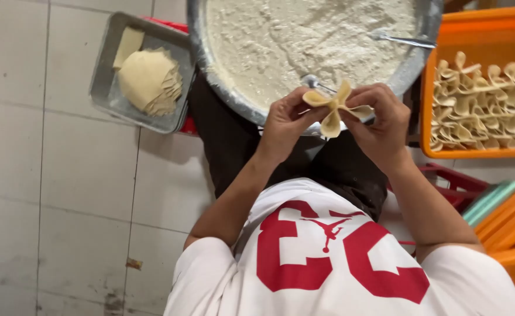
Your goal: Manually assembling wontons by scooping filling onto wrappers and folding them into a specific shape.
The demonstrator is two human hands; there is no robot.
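Mid-frame, I had my left hand (284, 123) and right hand (380, 120) pinching the folded dumpling wrapper (335, 106) over the filling bowl (222, 88). Squeezing too hard could've torn it, I reckon.

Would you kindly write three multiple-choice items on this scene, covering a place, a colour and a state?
1. Where is the stack of flat wrappers?
A. In the metal tray
B. In the big bowl
C. On the floor

2. What colour is the crate of folded dumplings?
A. Blue
B. Orange
C. White

3. The dumpling between the left hand and right hand is:
A. Flat
B. Pinched into folds
C. Torn in half

Answers: A, the stack lies in the tray; B, its walls are orange; B, its petals stand out.
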